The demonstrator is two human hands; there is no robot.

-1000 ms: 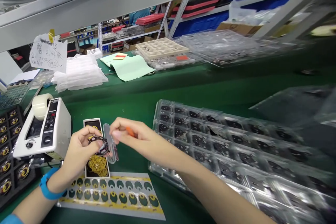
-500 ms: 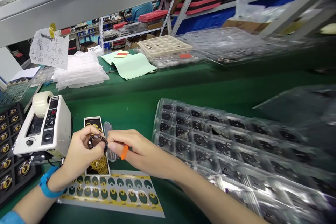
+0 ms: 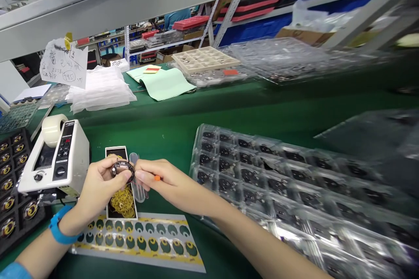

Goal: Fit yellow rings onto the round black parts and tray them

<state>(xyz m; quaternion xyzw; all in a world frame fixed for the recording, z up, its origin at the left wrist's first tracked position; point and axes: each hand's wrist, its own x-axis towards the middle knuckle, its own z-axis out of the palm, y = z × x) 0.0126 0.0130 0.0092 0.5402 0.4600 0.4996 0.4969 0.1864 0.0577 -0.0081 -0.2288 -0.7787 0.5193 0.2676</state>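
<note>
Between the thumb and fingers of my left hand [image 3: 104,178], a dark, shiny ring-shaped part [image 3: 123,166] is held tilted above a narrow white box [image 3: 107,202]. My right hand [image 3: 157,178] is closed in a pinch against the ring's right side. What it pinches is hidden. A small orange piece [image 3: 157,178] shows at its fingers; whether it belongs to a tool or is a band, I cannot tell. Yellow loops [image 3: 122,202] lie heaped in the box under my hands. Beside the box lies a clear plastic case [image 3: 139,194], partly covered by my right hand.
A white tape dispenser [image 3: 70,161] stands at left, beside a black tray of round parts [image 3: 19,196]. A sticker sheet [image 3: 147,257] lies in front. Clear blister trays [image 3: 242,183] fill the right. A grey shelf beam [image 3: 147,4] crosses above.
My right hand has turned slightly at the wrist, so less of the orange piece shows. The ring has tilted a little in my left hand, which otherwise stays put.
</note>
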